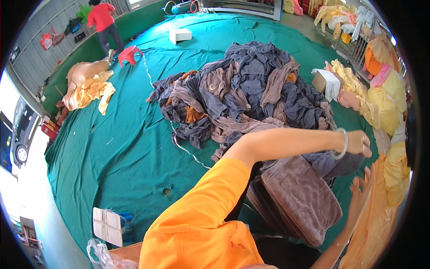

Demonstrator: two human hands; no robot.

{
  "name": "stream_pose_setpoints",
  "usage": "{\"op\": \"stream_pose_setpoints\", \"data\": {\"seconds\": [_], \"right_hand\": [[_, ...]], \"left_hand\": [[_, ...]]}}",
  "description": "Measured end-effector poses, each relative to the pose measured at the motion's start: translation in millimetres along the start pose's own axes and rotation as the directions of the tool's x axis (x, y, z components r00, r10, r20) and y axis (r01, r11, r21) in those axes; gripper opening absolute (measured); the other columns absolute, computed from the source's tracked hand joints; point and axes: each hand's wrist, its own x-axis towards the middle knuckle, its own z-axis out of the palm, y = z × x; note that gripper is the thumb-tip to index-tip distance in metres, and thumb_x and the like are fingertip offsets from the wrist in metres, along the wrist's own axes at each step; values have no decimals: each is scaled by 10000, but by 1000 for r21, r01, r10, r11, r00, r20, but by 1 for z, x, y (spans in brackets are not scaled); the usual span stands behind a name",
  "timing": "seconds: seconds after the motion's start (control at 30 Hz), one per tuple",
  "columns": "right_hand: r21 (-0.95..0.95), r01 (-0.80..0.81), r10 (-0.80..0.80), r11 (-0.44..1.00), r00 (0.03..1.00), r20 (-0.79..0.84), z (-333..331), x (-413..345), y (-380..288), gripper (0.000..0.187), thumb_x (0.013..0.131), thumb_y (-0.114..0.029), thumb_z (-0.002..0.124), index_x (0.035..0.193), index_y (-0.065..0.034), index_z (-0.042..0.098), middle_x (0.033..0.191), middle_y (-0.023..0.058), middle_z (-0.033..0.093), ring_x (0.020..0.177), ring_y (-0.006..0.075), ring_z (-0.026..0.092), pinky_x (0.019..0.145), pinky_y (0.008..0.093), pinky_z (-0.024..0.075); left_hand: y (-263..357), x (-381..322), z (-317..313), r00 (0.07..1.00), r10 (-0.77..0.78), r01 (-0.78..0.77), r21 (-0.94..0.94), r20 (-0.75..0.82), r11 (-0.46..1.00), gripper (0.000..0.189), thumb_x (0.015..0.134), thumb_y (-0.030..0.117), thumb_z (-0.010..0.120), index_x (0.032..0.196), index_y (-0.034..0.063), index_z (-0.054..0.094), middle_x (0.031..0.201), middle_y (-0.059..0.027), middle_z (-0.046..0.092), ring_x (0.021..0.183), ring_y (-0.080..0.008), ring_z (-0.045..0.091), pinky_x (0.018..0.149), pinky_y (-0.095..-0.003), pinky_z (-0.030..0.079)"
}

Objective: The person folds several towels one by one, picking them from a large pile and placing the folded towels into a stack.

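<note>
My left hand, with a pale bangle at the wrist, reaches across to the right. Its fingers are curled at the upper edge of a blue-grey cloth and seem to grip it. Just below, my right hand is held up with its fingers apart and nothing in it. A stack of folded brown plush cloths lies before me, partly under the blue-grey cloth. Beyond my left forearm rises a large heap of crumpled grey, mauve and rust-coloured cloths.
Green sheeting covers the floor, with a white strap across it. Yellow and orange fabric lies along my right. Farther off are a red stool, a white box, a peach fabric pile and a person facing away.
</note>
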Motion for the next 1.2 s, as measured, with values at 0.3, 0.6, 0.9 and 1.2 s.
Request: {"op": "stream_pose_setpoints", "data": {"seconds": [0.3,0.6,0.9,1.2], "right_hand": [[-201,290,-268,936,955,130,-2,47,82,165,794,-8,477,925,17,575,869,151,603,844,257,596,767,312,444],[-105,-85,96,991,990,105,-29,35,94,103,824,-62,533,875,14,581,859,98,619,836,164,594,733,256,436],[892,-410,320,193,885,338,-20,38,86,255,919,-265,503,998,-37,588,1033,61,628,931,187,594,853,332,458],[958,-154,436,241,899,35,-67,29,109,218,898,-187,527,1047,-32,556,1067,84,612,983,230,577,894,371,439]], "left_hand": [[-8,-22,-32,794,-448,3,734,411,679,467,551,378,764,785,-15,670,725,-151,649,692,-275,626,617,-385,474],[-39,-46,-86,721,-379,438,42,580,898,372,704,244,711,934,-39,638,868,-45,648,809,-139,577,759,-297,446],[-130,-52,-60,840,-323,446,-894,436,-47,696,856,641,317,1296,117,446,1278,-122,491,1179,-288,456,1054,-444,271],[-44,-35,-48,890,-447,431,-479,87,765,224,784,66,614,1002,15,622,966,-47,652,855,-152,617,785,-285,480]]}}
